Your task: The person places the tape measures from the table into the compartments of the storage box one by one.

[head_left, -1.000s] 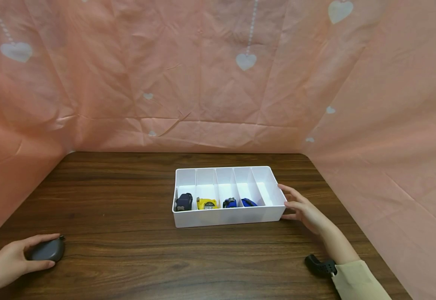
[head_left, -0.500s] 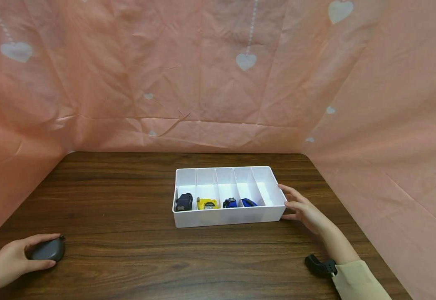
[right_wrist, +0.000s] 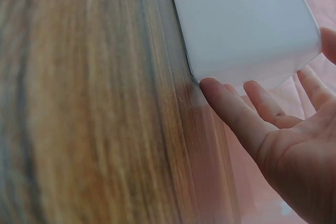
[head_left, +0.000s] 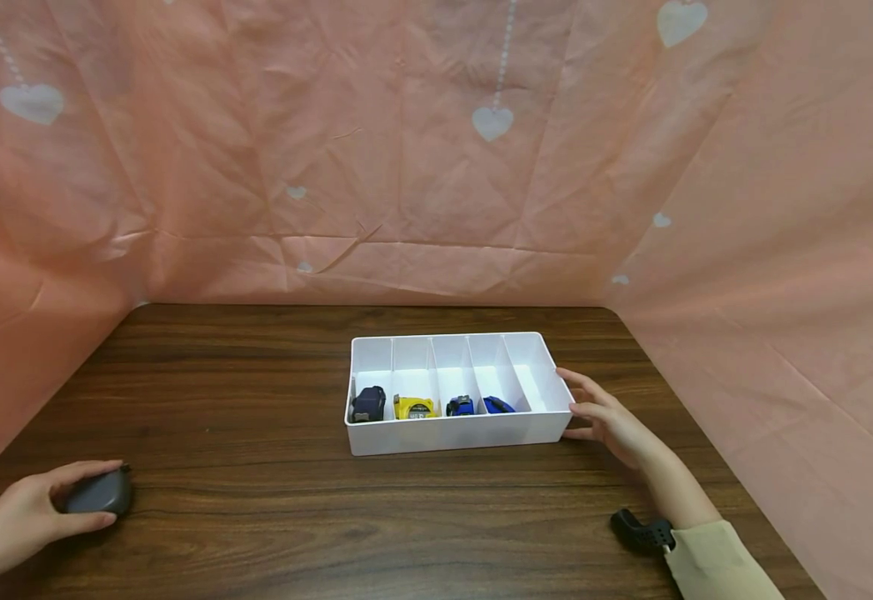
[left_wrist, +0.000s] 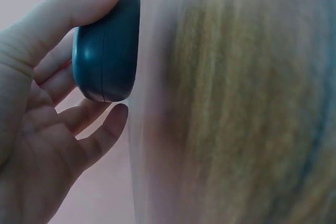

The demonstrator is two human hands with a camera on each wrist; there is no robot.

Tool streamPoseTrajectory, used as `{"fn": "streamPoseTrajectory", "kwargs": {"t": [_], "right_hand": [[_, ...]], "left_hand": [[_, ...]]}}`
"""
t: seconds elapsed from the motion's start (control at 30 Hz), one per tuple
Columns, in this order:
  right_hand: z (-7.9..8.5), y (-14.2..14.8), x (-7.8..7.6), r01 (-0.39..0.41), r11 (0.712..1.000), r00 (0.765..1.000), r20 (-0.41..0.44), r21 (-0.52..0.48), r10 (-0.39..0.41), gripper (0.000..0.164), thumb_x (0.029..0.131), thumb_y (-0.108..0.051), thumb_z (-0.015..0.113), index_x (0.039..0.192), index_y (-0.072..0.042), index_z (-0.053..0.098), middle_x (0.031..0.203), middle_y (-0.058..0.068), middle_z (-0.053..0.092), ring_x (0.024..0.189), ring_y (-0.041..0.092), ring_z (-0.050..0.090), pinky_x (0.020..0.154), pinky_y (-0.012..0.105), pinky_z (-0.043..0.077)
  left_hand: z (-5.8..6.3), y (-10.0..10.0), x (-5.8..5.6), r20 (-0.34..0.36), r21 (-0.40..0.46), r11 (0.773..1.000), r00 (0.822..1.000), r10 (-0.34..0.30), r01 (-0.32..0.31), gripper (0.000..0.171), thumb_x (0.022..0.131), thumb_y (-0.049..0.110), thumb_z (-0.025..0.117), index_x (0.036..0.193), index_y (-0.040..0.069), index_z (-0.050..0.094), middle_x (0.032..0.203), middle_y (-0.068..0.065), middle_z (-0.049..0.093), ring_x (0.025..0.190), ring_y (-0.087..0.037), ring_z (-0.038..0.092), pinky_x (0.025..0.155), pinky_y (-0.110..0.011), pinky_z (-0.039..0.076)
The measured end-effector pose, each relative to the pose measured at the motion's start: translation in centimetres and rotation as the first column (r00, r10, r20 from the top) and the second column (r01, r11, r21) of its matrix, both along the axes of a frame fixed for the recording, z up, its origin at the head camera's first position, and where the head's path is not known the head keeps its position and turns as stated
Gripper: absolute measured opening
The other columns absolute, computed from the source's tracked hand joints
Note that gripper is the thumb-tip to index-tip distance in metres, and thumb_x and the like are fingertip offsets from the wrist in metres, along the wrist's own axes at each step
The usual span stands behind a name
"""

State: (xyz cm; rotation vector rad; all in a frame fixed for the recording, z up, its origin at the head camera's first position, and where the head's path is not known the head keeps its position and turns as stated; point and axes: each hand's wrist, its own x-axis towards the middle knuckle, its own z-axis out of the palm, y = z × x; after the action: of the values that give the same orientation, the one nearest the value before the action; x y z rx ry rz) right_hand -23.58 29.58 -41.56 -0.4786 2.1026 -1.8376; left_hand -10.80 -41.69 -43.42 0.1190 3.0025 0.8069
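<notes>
At the left of the head view, my left hand (head_left: 20,517) grips a dark grey rounded tape measure (head_left: 101,493) between thumb and fingers. The left wrist view shows the smooth side of this tape measure (left_wrist: 107,45), close over the tabletop. My right hand (head_left: 616,425) touches the right end of a white divided box (head_left: 459,432) with extended fingers. In the right wrist view, fingertips meet the end wall of the box (right_wrist: 247,19). Inside it, one per compartment, are a dark tape measure (head_left: 369,404), a yellow one (head_left: 414,407) and two blue items (head_left: 461,406).
The box's rightmost compartment holds nothing. It stands on a dark wood table (head_left: 294,517). Pink cloth (head_left: 406,150) with white hearts encloses the back and sides. A black strap (head_left: 642,532) hangs at the right sleeve (head_left: 717,558).
My left hand has risen very slightly in the head view with the grey tape measure. The right hand and the box stay where they were.
</notes>
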Motion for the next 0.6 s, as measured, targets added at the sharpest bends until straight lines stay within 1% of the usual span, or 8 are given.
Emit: {"fn": "streamPoseTrajectory", "kwargs": {"t": [0.07, 0.2, 0.3, 0.4, 0.47, 0.53, 0.6], "right_hand": [[0.0, 0.0, 0.0, 0.002, 1.000, 1.000, 0.000, -0.002, -0.002, 0.056, 0.099, -0.010, 0.042, 0.151, -0.011, 0.022, 0.139, 0.032, 0.024, 0.115, 0.028, 0.047, 0.091, 0.058, 0.042], [0.0, 0.0, 0.0, 0.002, 1.000, 1.000, -0.001, -0.002, -0.002, 0.056, 0.099, -0.010, 0.042, 0.152, -0.011, 0.022, 0.139, 0.032, 0.024, 0.115, 0.027, 0.047, 0.091, 0.058, 0.042], [0.0, 0.0, 0.0, 0.000, 1.000, 1.000, -0.002, -0.001, 0.000, 0.056, 0.099, -0.010, 0.042, 0.152, -0.011, 0.022, 0.138, 0.032, 0.025, 0.114, 0.025, 0.048, 0.091, 0.058, 0.042], [0.0, 0.0, 0.0, -0.001, 1.000, 1.000, -0.003, 0.002, 0.001, 0.056, 0.100, -0.011, 0.042, 0.152, -0.011, 0.021, 0.138, 0.032, 0.025, 0.114, 0.025, 0.049, 0.090, 0.058, 0.042], [0.0, 0.1, 0.0, 0.000, 1.000, 1.000, -0.003, 0.004, 0.000, 0.056, 0.100, -0.011, 0.042, 0.152, -0.011, 0.021, 0.138, 0.032, 0.025, 0.114, 0.025, 0.049, 0.090, 0.058, 0.042], [0.0, 0.0, 0.0, 0.002, 1.000, 1.000, -0.001, 0.005, -0.002, 0.056, 0.100, -0.011, 0.042, 0.152, -0.011, 0.021, 0.138, 0.032, 0.025, 0.114, 0.025, 0.049, 0.091, 0.058, 0.042], [0.0, 0.0, 0.0, 0.002, 1.000, 1.000, 0.002, 0.005, -0.002, 0.057, 0.100, -0.011, 0.042, 0.152, -0.011, 0.021, 0.138, 0.032, 0.024, 0.114, 0.025, 0.049, 0.091, 0.058, 0.042]], "left_hand": [[0.2, 0.2, 0.0, 0.004, -0.003, 1.000, 1.000, 0.008, -0.008, 0.080, 0.077, 0.039, 0.079, 0.134, -0.008, 0.047, 0.127, -0.041, 0.044, 0.091, -0.035, 0.059, 0.058, -0.024, 0.044], [0.4, 0.4, -0.1, -0.001, 0.008, 1.000, 1.000, 0.019, -0.019, 0.081, 0.078, 0.039, 0.078, 0.136, -0.008, 0.046, 0.127, -0.041, 0.044, 0.088, -0.032, 0.059, 0.057, -0.025, 0.045], [0.5, 0.6, -0.1, -0.029, 0.003, 1.000, 0.999, 0.021, -0.021, 0.081, 0.077, 0.039, 0.079, 0.136, -0.006, 0.047, 0.126, -0.039, 0.046, 0.084, -0.026, 0.059, 0.056, -0.025, 0.045], [0.6, 0.8, -0.1, -0.059, -0.009, 1.000, 0.998, 0.017, -0.018, 0.080, 0.076, 0.039, 0.079, 0.136, -0.005, 0.048, 0.126, -0.037, 0.047, 0.083, -0.024, 0.058, 0.056, -0.025, 0.044], [0.8, 1.0, -0.2, -0.073, -0.016, 1.000, 0.997, 0.015, -0.016, 0.080, 0.076, 0.040, 0.079, 0.136, -0.004, 0.049, 0.126, -0.036, 0.048, 0.084, -0.026, 0.058, 0.056, -0.026, 0.044], [0.9, 1.1, -0.2, -0.080, -0.006, 1.000, 0.997, 0.008, -0.008, 0.079, 0.076, 0.038, 0.080, 0.136, -0.004, 0.049, 0.127, -0.036, 0.047, 0.085, -0.028, 0.058, 0.056, -0.025, 0.045], [1.0, 1.2, -0.2, -0.090, 0.005, 1.000, 0.996, 0.003, -0.003, 0.077, 0.077, 0.037, 0.080, 0.136, -0.003, 0.050, 0.127, -0.035, 0.047, 0.084, -0.023, 0.058, 0.056, -0.025, 0.045]]}}
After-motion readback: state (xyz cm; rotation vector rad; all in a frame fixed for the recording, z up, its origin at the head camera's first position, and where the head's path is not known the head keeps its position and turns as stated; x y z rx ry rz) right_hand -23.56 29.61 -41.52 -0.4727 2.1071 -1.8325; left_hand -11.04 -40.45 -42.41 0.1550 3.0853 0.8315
